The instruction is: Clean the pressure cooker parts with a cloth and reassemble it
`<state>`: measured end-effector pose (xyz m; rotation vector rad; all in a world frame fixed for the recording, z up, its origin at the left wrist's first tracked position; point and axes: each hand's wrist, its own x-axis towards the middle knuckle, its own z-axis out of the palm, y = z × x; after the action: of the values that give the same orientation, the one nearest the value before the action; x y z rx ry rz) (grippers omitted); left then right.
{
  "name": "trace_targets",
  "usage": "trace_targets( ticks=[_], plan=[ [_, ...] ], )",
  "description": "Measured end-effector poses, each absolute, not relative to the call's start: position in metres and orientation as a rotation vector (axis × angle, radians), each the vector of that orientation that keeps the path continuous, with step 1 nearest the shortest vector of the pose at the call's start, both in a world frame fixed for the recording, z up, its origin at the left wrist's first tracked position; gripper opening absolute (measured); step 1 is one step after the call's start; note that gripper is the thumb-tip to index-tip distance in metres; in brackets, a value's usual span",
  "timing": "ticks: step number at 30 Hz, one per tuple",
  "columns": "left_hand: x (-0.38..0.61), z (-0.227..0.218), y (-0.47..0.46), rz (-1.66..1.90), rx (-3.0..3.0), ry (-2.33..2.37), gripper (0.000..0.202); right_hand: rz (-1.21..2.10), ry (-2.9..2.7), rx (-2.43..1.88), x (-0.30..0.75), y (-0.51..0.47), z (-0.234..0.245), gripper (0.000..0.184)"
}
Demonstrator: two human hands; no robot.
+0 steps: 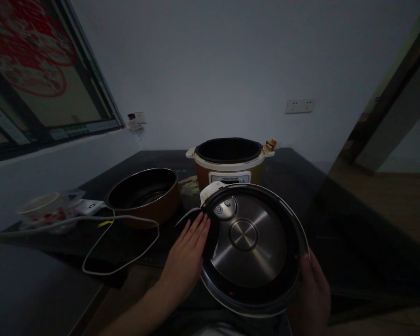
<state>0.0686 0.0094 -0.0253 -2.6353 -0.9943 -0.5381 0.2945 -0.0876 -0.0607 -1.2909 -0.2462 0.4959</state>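
My right hand (313, 284) grips the rim of a round pressure cooker lid (266, 252), tilted so that its shiny metal inner side faces me. On the lid's left side, my left hand (189, 247) presses a dark cloth (211, 235) with its fingers straight and close together; the thumb is hidden. A pale edge sticks out beside these fingertips. Just behind the lid stands the electric pressure cooker (227, 167), uncovered, with a black inner pot and a white rim. The lid overlaps the lower part of its front panel.
An orange-brown saucepan (161, 207) with a white handle sits on the dark table (350, 233) at left. A white cord (126, 270) loops over the front edge. Beyond the pan lie a plastic bag and bowl (44, 203). Wall sockets (299, 106) are behind.
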Motion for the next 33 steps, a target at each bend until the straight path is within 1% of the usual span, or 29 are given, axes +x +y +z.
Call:
trace_targets(
  ticks=[3,7,14,20,25,28,33],
  plan=[
    [0.082,-0.015,0.023,-0.479,-2.616,-0.948,0.076,0.528,-0.167,-1.246,0.295,-0.087,-0.060,0.064],
    [0.091,-0.008,0.030,-0.435,-2.601,-0.929,0.070,0.545,-0.126,-1.229,0.294,-0.085,-0.061,0.064],
    [0.070,-0.022,0.014,-0.419,-2.573,-0.890,0.069,0.519,-0.168,-1.259,0.293,-0.086,-0.058,0.061],
    [0.052,-0.022,-0.015,-0.283,-2.519,-0.823,0.067,0.545,-0.138,-1.225,0.294,-0.085,-0.059,0.062],
    [0.051,-0.036,-0.033,-0.325,-2.514,-0.767,0.066,0.550,-0.116,-1.243,0.295,-0.087,-0.062,0.061],
    [0.052,-0.042,-0.039,-0.336,-2.544,-0.796,0.069,0.554,-0.157,-1.227,0.294,-0.087,-0.064,0.060],
    [0.054,-0.036,-0.028,-0.380,-2.676,-0.986,0.084,0.534,-0.177,-1.225,0.294,-0.086,-0.067,0.059]
  ],
)
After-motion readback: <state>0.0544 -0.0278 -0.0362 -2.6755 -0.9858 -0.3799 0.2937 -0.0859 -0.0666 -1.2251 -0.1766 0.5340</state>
